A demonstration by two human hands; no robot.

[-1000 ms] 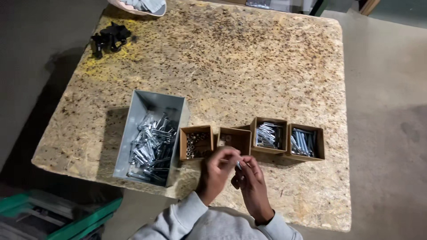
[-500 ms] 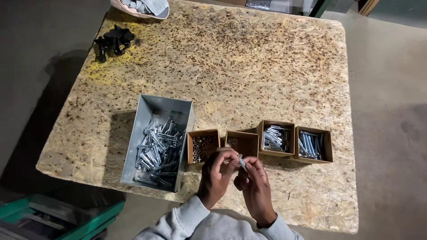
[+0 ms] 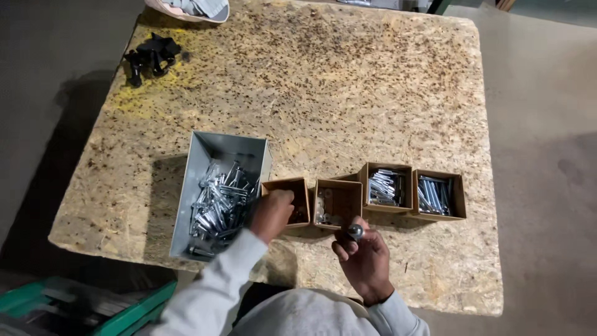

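Left hand (image 3: pixel 273 213): fingers curled, dipped into first small brown box (image 3: pixel 297 200); grip unclear.
Right hand (image 3: pixel 362 257): pinching a silver bolt (image 3: pixel 355 232).

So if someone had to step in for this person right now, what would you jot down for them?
Left hand: reaching into the leftmost small cardboard box; whether it grips anything is hidden.
Right hand: holding a small metal bolt between its fingertips, just in front of the second cardboard box.
Things: grey metal bin on the chipboard table holds a mixed heap of bolts. Four cardboard boxes sit in a row to its right.
Done: the two right-hand boxes hold bolts lying side by side; the second box has a few small pieces.
Left: the bin's heap is large.
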